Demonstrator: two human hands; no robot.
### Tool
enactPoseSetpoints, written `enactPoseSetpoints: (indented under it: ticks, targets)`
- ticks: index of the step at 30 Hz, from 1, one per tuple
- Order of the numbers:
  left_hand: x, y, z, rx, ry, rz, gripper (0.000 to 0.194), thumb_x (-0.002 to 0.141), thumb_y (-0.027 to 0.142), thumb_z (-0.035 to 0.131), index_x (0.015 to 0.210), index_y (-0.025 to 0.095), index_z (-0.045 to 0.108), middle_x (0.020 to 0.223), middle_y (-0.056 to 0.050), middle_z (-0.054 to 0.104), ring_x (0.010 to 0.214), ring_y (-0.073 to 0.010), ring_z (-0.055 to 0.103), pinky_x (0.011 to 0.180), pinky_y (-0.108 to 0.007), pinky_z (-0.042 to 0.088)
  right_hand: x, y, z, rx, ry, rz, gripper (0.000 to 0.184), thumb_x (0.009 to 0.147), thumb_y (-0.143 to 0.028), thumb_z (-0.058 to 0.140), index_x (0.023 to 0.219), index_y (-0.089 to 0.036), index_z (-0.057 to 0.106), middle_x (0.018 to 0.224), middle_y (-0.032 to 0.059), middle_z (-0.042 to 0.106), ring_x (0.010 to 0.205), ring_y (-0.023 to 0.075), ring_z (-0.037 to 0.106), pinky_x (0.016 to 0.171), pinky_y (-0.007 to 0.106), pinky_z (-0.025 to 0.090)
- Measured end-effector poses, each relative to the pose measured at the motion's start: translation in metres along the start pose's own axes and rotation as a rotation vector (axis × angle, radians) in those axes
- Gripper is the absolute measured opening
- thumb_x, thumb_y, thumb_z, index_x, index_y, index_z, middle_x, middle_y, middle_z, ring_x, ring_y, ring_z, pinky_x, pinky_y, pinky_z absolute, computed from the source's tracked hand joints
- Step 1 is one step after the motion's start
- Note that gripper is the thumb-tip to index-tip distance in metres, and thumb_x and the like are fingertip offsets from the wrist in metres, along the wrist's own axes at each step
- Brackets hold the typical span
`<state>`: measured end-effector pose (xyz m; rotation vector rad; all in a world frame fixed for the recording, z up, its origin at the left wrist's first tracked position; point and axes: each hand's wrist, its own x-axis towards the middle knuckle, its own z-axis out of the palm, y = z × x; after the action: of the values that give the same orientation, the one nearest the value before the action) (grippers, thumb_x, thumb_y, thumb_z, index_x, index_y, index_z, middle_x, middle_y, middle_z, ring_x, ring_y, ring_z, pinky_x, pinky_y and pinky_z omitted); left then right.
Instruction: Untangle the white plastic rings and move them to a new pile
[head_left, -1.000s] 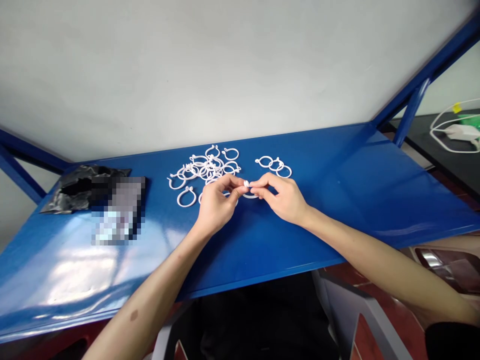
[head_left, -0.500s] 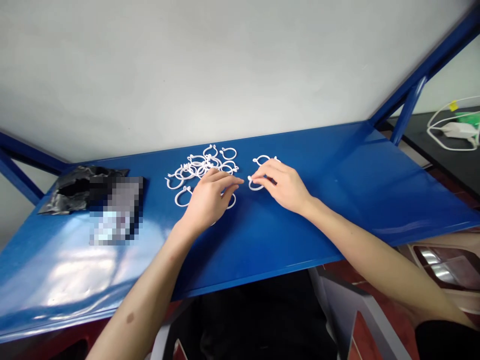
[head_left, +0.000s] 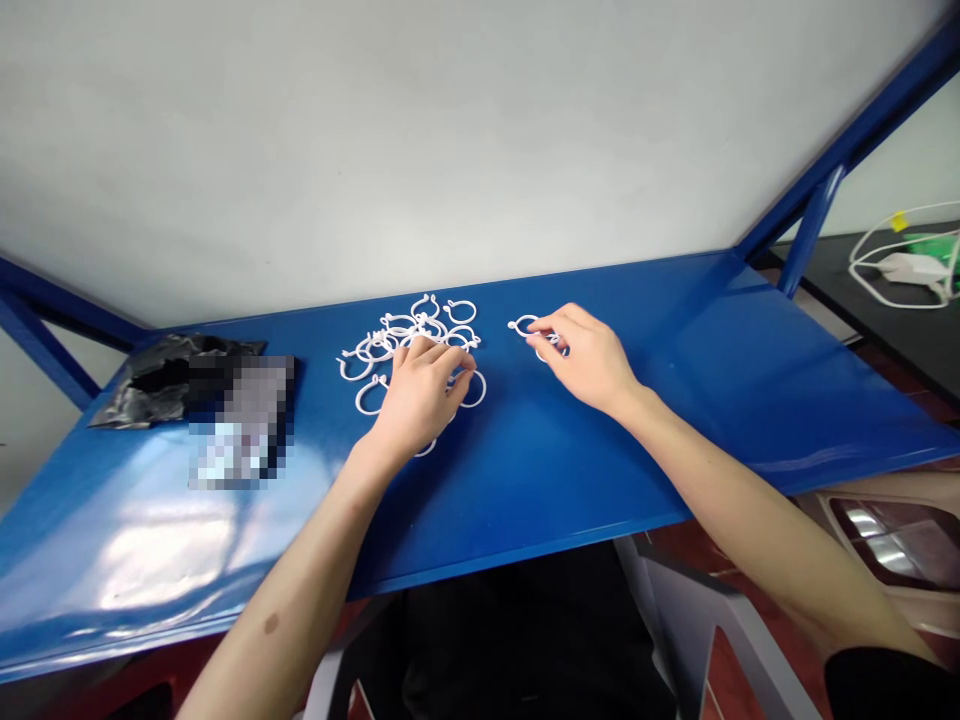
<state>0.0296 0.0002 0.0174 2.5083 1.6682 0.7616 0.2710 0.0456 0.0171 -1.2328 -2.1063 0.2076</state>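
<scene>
White curtain rings [head_left: 390,348] with small eyelets lie in a loose pile on the blue tabletop [head_left: 540,470]. Over the near right side of this pile is my left hand [head_left: 429,385]. Its fingers are curled and pinched at the top of one curtain ring [head_left: 481,398], and the palm covers several others. To the right, my right hand [head_left: 585,355] has thumb and forefinger closed on a curtain ring [head_left: 541,355], mostly hidden by the fingers. Another curtain ring [head_left: 523,318] lies just beyond those fingertips, partly covered.
At the left are a crumpled black plastic bag [head_left: 150,385] and a blurred-out flat object [head_left: 251,415]. A pale wall [head_left: 450,150] rises behind the table. Blue metal braces [head_left: 814,225] stand at its sides. A white cable [head_left: 862,285] lies on a dark surface at far right.
My right hand has moved right and slightly away with its ring, beside the other ring there. My left hand has drawn its fingertips down to a ring at the pile's right side.
</scene>
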Motion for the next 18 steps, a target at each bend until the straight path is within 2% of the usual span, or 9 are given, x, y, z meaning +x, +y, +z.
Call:
enactPoseSetpoints:
  ticks: [3, 5, 7, 13, 18]
  targets:
    - [0.0, 0.005, -0.001, -0.076, 0.087, 0.038, 0.009, 0.096, 0.023, 0.059, 0.095, 0.024, 0.068, 0.089, -0.004, 0.073, 0.092, -0.0247, 0.057, 0.086, -0.042, 0.043, -0.009, -0.017, 0.006, 0.219, -0.14, -0.114, 0.018, 0.098, -0.034, 0.063, 0.111, -0.022, 0.068, 0.102, 0.0038, 0.073, 0.074, 0.0155, 0.066, 0.073, 0.032, 0.053]
    - [-0.001, 0.008, -0.001, -0.141, 0.098, 0.064, 0.007, 0.095, 0.024, 0.06, 0.094, 0.025, 0.067, 0.088, -0.003, 0.072, 0.089, -0.0226, 0.057, 0.082, -0.037, 0.045, -0.015, -0.024, 0.009, 0.301, -0.232, -0.128, 0.021, 0.098, -0.034, 0.063, 0.116, -0.023, 0.064, 0.099, 0.0025, 0.074, 0.073, 0.0155, 0.067, 0.068, 0.031, 0.053]
    - [-0.002, 0.012, -0.001, -0.207, 0.106, 0.064, 0.004, 0.094, 0.024, 0.063, 0.095, 0.024, 0.066, 0.09, -0.002, 0.072, 0.088, -0.0202, 0.058, 0.077, -0.033, 0.047, -0.019, -0.028, 0.011, 0.363, -0.259, -0.123, 0.019, 0.098, -0.032, 0.063, 0.115, -0.023, 0.061, 0.097, 0.0018, 0.075, 0.075, 0.016, 0.069, 0.067, 0.029, 0.053]
    - [-0.001, 0.02, -0.003, -0.369, 0.119, -0.009, 0.008, 0.09, 0.024, 0.069, 0.096, 0.022, 0.064, 0.092, 0.0, 0.071, 0.083, -0.0145, 0.062, 0.073, -0.026, 0.048, -0.019, -0.028, 0.009, 0.407, -0.15, -0.172, 0.013, 0.099, -0.025, 0.058, 0.111, -0.022, 0.06, 0.093, 0.0013, 0.073, 0.077, 0.015, 0.07, 0.07, 0.028, 0.055]
    - [0.001, 0.017, -0.004, -0.453, 0.04, -0.169, 0.011, 0.091, 0.032, 0.066, 0.094, 0.022, 0.067, 0.083, 0.0, 0.072, 0.072, -0.0132, 0.063, 0.062, -0.025, 0.045, -0.017, -0.028, 0.01, 0.354, -0.009, -0.143, 0.018, 0.1, -0.025, 0.057, 0.117, -0.023, 0.063, 0.098, 0.0024, 0.073, 0.079, 0.0157, 0.069, 0.072, 0.029, 0.057]
